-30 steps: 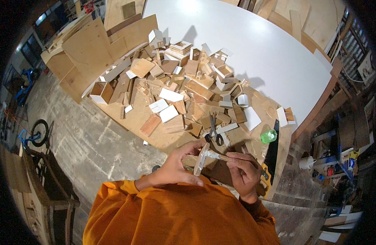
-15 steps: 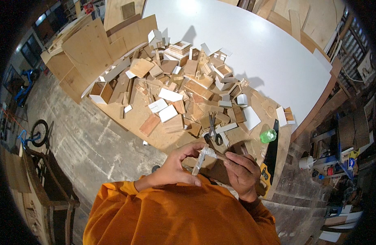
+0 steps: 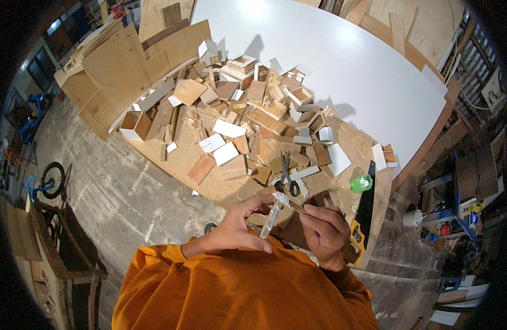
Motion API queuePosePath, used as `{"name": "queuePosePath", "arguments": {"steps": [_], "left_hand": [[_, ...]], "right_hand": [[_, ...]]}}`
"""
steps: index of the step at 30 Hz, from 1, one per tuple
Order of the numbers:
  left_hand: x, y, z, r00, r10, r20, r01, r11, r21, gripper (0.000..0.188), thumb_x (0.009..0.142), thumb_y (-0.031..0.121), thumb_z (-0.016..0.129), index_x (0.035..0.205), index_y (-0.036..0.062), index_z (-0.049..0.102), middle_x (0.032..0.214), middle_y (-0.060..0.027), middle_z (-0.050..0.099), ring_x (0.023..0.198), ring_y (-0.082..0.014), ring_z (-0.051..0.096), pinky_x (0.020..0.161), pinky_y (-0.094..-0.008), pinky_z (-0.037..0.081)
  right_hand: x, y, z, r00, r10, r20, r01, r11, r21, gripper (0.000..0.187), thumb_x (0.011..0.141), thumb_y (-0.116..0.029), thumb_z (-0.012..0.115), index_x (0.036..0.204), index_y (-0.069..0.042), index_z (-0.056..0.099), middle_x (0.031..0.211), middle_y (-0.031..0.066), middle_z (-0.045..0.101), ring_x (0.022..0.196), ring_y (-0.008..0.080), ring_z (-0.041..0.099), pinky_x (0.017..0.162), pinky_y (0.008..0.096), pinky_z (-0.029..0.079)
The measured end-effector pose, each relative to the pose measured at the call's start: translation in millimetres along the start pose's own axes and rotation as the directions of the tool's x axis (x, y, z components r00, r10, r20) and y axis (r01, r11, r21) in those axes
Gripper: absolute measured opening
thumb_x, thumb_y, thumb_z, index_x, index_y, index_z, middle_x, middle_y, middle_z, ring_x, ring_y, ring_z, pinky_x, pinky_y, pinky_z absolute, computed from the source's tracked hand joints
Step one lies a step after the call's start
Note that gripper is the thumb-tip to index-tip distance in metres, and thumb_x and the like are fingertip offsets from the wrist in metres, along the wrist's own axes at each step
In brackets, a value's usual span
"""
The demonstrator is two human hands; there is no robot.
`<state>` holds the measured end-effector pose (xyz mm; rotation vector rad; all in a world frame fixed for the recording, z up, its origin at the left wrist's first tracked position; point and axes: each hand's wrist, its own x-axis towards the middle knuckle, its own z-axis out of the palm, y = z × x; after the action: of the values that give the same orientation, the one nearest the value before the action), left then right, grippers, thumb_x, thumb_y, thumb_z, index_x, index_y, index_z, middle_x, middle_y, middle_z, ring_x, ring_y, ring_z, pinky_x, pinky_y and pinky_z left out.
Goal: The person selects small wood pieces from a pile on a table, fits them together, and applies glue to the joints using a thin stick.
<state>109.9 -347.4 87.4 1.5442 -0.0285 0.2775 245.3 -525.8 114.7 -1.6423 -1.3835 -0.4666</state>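
Observation:
My left hand [image 3: 234,224] holds a small flat wooden piece [image 3: 271,219] on edge close to my body, thumb on one side and fingers on the other. A whitish, wet-looking smear, possibly glue, covers its facing side. In my right hand [image 3: 326,234] a thin brown stick [image 3: 296,207] is pinched, its tip touching the top of that piece. Just beyond the hands lie black-handled scissors [image 3: 287,179] on the wooden worktop [image 3: 209,187]. To the right are a green translucent bottle [image 3: 361,183] and a handsaw [image 3: 367,201] with a yellow-black handle.
A heap of wood offcuts [image 3: 259,121] and white-faced blocks spreads over the worktop. Behind it extends a large white board [image 3: 341,60]. Plywood sheets [image 3: 121,60] lean at the far left. A white bucket [image 3: 412,219] stands beyond the right edge, and a bicycle wheel [image 3: 53,180] at left.
The stick's tip has shifted slightly along the top of the smeared piece, and my right hand moved a little left. The left hand turned the piece slightly.

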Motion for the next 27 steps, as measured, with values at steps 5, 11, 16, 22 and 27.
{"name": "queuePosePath", "arguments": {"steps": [5,11,16,22,27], "left_hand": [[0,-3,-3,0.999,-0.027,0.019,0.028,0.998,-0.055,0.095,0.057,0.028,0.091,0.132,-0.0037,0.043,0.125,-0.0098,0.053,0.11,-0.0172,0.051,0.095,-0.0317,0.04],[-5,-2,-8,0.998,-0.064,-0.003,0.063,0.994,-0.084,0.098,0.055,0.034,0.09,0.134,0.0004,0.042,0.129,-0.0099,0.05,0.115,-0.0188,0.05,0.099,-0.035,0.038],[-12,-16,-12,0.996,-0.072,-0.061,0.063,0.988,-0.138,0.091,0.059,0.033,0.089,0.131,-0.0009,0.046,0.128,-0.0073,0.051,0.113,-0.0179,0.05,0.098,-0.0329,0.038],[-13,-26,-16,0.977,-0.124,-0.172,0.111,0.99,-0.083,0.104,0.066,0.062,0.074,0.138,-0.0025,0.037,0.123,-0.0106,0.054,0.106,-0.0188,0.055,0.095,-0.0339,0.041],[-24,-44,-26,0.959,-0.162,-0.234,0.112,0.971,-0.211,0.092,0.077,0.06,0.066,0.139,-0.0004,0.037,0.125,-0.0117,0.052,0.11,-0.0203,0.053,0.097,-0.0351,0.041]], "right_hand": [[-5,1,3,0.998,0.023,0.058,-0.026,0.999,0.045,0.023,0.071,0.003,0.071,0.09,-0.009,0.068,0.102,0.0058,0.065,0.083,0.0236,0.064,0.072,0.035,0.053],[-3,41,-12,0.967,0.218,-0.129,-0.242,0.943,-0.227,0.011,0.076,-0.002,0.067,0.087,-0.005,0.067,0.091,0.0103,0.066,0.077,0.0261,0.065,0.071,0.0368,0.052],[-37,131,-66,0.781,0.5,-0.374,-0.608,0.745,-0.275,0.009,0.079,-0.006,0.065,0.087,-0.001,0.065,0.085,0.0145,0.065,0.076,0.0305,0.064,0.069,0.0382,0.051],[-68,191,-90,0.771,0.57,-0.285,-0.605,0.515,-0.607,0.017,0.079,-0.008,0.065,0.096,-0.005,0.066,0.087,0.0145,0.064,0.073,0.0311,0.064,0.066,0.0394,0.051],[-55,192,-77,0.908,0.346,-0.237,-0.385,0.466,-0.797,0.02,0.077,-0.008,0.066,0.097,-0.006,0.067,0.094,0.0145,0.064,0.08,0.0311,0.064,0.071,0.0372,0.05]]}}
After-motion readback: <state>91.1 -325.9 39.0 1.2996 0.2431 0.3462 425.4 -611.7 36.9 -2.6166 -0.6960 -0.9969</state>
